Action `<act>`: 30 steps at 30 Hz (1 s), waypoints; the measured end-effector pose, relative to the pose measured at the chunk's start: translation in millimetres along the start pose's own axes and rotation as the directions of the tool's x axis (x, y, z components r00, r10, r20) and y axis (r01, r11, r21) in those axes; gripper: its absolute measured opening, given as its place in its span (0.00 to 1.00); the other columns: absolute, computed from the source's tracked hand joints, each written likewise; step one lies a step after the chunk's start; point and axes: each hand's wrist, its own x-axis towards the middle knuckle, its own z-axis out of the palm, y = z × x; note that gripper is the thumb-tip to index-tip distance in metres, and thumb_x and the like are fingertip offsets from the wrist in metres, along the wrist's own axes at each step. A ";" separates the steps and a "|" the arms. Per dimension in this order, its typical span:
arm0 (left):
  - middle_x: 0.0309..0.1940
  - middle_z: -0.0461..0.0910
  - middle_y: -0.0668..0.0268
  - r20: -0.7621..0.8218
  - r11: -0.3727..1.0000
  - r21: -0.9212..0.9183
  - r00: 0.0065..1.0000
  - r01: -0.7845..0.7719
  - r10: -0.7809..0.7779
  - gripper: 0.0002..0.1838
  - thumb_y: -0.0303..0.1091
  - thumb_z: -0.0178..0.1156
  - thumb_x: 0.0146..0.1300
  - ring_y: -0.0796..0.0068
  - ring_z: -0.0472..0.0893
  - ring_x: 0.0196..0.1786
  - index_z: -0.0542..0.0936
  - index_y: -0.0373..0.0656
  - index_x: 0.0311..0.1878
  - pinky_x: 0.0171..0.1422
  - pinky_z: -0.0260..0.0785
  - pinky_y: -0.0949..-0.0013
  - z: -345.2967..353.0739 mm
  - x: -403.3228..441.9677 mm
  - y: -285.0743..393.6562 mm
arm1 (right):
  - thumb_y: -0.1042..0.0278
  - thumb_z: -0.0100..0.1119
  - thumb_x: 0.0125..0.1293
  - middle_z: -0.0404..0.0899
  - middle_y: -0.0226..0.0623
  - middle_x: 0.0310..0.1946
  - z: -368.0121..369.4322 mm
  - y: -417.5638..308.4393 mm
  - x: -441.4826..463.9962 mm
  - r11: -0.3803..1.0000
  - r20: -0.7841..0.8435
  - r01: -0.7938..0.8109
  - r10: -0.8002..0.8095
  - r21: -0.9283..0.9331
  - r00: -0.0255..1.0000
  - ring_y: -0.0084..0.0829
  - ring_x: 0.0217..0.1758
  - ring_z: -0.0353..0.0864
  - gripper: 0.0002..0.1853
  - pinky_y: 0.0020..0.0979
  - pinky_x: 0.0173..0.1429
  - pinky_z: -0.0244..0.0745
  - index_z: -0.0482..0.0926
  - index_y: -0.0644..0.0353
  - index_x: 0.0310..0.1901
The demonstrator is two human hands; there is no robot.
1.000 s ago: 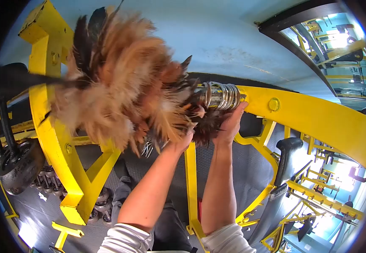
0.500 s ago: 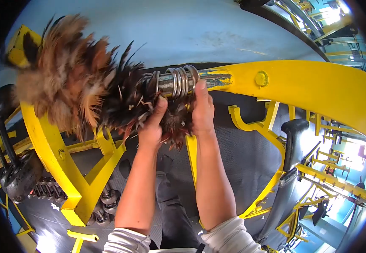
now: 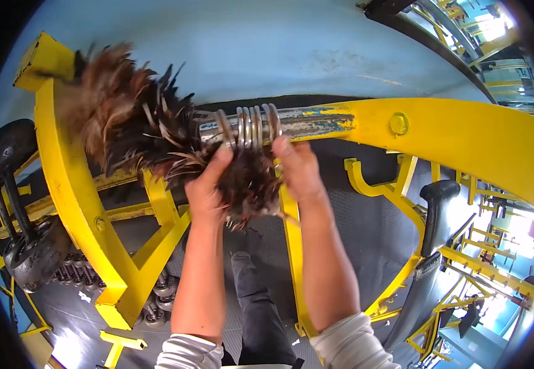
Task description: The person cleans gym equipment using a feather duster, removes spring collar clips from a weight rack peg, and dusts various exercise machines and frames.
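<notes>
A feather duster [image 3: 150,123] with brown and black feathers lies across the worn metal bar [image 3: 316,122] of a yellow frame. Several metal rings [image 3: 250,128] sit around the bar. My left hand [image 3: 208,187] is closed on feathers below the bar, its thumb against the leftmost ring. My right hand [image 3: 298,169] is closed at the duster's right side, its thumb by the rightmost ring. Feathers hang between both hands and hide part of the fingers.
The yellow arm [image 3: 451,129] runs right from the bar. A yellow upright [image 3: 70,178] stands at the left, near large black dumbbells [image 3: 30,252]. Behind is a blue wall [image 3: 248,55], with a framed mirror at upper right. A black-padded machine [image 3: 436,215] stands at right.
Both hands and the duster have shifted left along the bar since the first frame, uncovering more bar. In the last half second, the feathers have swung and the right hand has turned slightly.
</notes>
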 end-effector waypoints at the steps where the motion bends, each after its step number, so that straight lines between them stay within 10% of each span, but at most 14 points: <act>1: 0.47 0.77 0.62 -0.014 0.999 0.003 0.999 -0.047 0.047 0.22 0.26 0.66 0.54 0.70 0.78 0.46 0.74 0.33 0.53 0.54 0.71 0.67 -3.8 -0.5 1.3 | 0.55 0.64 0.60 0.75 0.31 0.48 6.0 3.7 -1.0 0.999 0.008 -0.017 0.017 0.034 1.000 0.23 0.50 0.71 0.26 0.28 0.56 0.65 0.73 0.62 0.55; 11: 0.49 0.77 0.59 -0.074 0.951 0.232 0.971 -0.206 0.228 0.24 0.38 0.62 0.60 0.66 0.78 0.49 0.72 0.34 0.56 0.54 0.71 0.65 -33.3 -8.7 54.5 | 0.53 0.69 0.55 0.75 0.31 0.49 57.4 34.9 6.9 0.968 0.123 0.057 -0.089 0.245 0.988 0.25 0.54 0.70 0.29 0.30 0.62 0.61 0.73 0.60 0.54; 13: 0.48 0.77 0.62 -0.101 0.989 0.018 0.984 -0.144 0.146 0.22 0.32 0.63 0.59 0.71 0.77 0.48 0.72 0.34 0.55 0.54 0.71 0.65 -49.6 -9.6 65.2 | 0.52 0.69 0.54 0.77 0.32 0.46 70.8 41.7 11.9 0.998 0.279 0.052 -0.044 -0.019 0.959 0.26 0.51 0.74 0.30 0.30 0.59 0.65 0.75 0.61 0.53; 17: 0.48 0.77 0.62 -0.243 0.932 0.303 0.929 -0.200 0.278 0.22 0.40 0.60 0.62 0.71 0.78 0.48 0.73 0.34 0.54 0.54 0.70 0.69 -74.2 -17.5 56.6 | 0.56 0.68 0.55 0.78 0.32 0.43 102.6 73.2 3.5 0.995 0.313 0.006 0.026 -0.100 0.949 0.24 0.46 0.75 0.28 0.27 0.54 0.69 0.74 0.63 0.54; 21: 0.47 0.77 0.65 -0.329 0.890 0.445 0.906 -0.101 0.267 0.20 0.38 0.59 0.64 0.75 0.76 0.48 0.74 0.34 0.53 0.55 0.67 0.72 -96.1 -30.0 18.0 | 0.64 0.65 0.60 0.77 0.30 0.42 108.4 124.3 -30.1 0.896 0.069 -0.174 0.160 0.409 0.985 0.21 0.44 0.74 0.19 0.23 0.50 0.69 0.74 0.64 0.50; 25: 0.48 0.76 0.64 -0.321 0.985 0.168 0.947 0.037 0.019 0.19 0.32 0.62 0.60 0.75 0.75 0.50 0.73 0.35 0.53 0.57 0.66 0.72 -149.2 -34.9 -32.3 | 0.64 0.64 0.61 0.77 0.32 0.43 72.0 180.9 -44.8 0.838 -0.007 -0.301 0.342 0.456 0.940 0.22 0.44 0.74 0.19 0.24 0.49 0.70 0.74 0.64 0.50; 30: 0.48 0.76 0.64 -0.343 0.954 0.245 0.936 0.171 -0.079 0.19 0.32 0.62 0.60 0.75 0.75 0.49 0.73 0.34 0.53 0.57 0.67 0.73 -167.6 -42.9 -75.6 | 0.60 0.64 0.61 0.77 0.35 0.43 35.5 219.8 -65.7 0.800 -0.189 -0.276 0.430 0.532 0.883 0.25 0.45 0.75 0.22 0.25 0.51 0.70 0.73 0.65 0.50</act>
